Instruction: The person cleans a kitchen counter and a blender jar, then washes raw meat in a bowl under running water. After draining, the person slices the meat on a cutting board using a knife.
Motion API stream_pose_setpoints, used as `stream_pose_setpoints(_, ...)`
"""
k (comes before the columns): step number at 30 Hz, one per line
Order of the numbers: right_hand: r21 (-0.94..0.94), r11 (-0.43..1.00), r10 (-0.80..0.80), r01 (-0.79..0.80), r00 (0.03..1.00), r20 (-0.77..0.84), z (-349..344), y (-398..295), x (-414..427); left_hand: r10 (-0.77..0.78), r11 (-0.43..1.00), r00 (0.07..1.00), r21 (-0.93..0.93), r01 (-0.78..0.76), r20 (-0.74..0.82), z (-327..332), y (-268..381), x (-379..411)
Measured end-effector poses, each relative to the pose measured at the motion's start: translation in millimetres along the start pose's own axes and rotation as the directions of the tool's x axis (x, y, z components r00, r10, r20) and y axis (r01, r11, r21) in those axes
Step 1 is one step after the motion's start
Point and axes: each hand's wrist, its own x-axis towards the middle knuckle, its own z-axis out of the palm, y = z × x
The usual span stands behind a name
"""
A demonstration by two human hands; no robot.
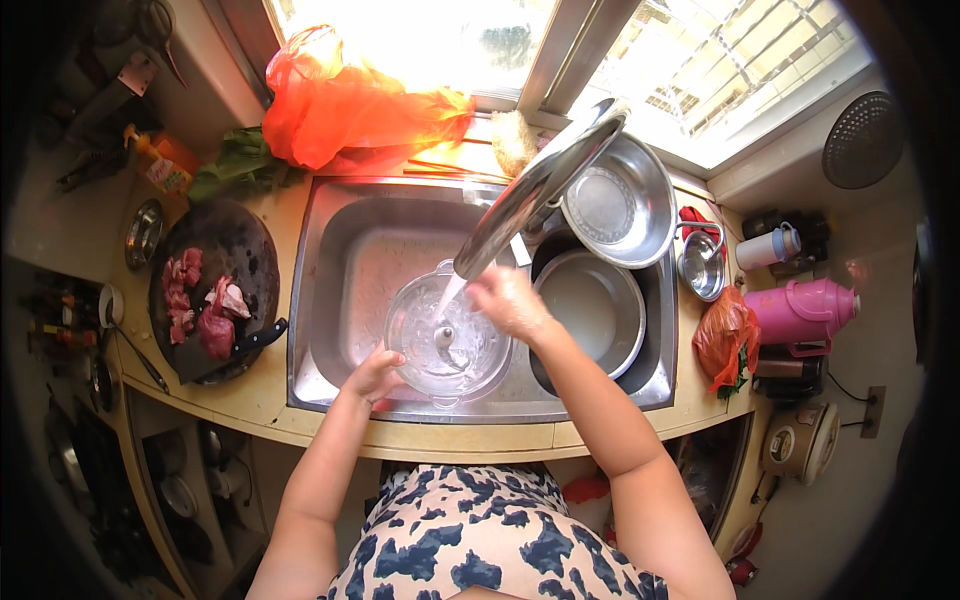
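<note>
My left hand [377,376] grips the left rim of a clear food-processor bowl [409,330] with a metal spindle in its middle. The bowl is over the front of the steel sink's left basin [352,225]. From the chrome faucet [517,195], water [451,295] runs into it. My right hand [514,301], blurred and wet, is beside the spout over the bowl's upper right rim; whether its curled fingers hold anything cannot be told. In the right basin sits a metal pot [637,337] with cloudy liquid, and a steel basin [652,202] leans behind it.
At left, cut meat [180,285] and a black-handled cleaver [217,356] lie on a round dark chopping board [225,225]. Behind the sink are leafy greens [236,161] and a red plastic bag [337,112]. A pink thermos [795,311] and a small steel cup [701,262] stand right.
</note>
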Motion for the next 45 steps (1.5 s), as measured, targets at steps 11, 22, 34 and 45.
stream_pose_setpoints(11,-0.84,0.457,-0.602,0.292,0.797,-0.05,-62,95,47,0.039,0.99,0.991,-0.129,-0.056,-0.131,-6,-9,-35)
stream_pose_setpoints(22,-0.293,0.668,-0.516,0.684,0.709,0.481,15,-6,-65,0.279,0.96,0.891,0.099,-0.261,-0.358,-2,-3,-73)
stream_pose_setpoints(34,-0.14,0.772,-0.397,0.62,0.643,0.656,67,-12,-84,0.286,0.955,0.876,0.046,-0.292,-0.388,3,-16,-56)
stream_pose_setpoints(45,-0.627,0.672,-0.05,0.394,0.869,0.492,82,-2,-26,0.233,0.964,0.897,-0.034,-0.264,-0.377,13,-23,-45)
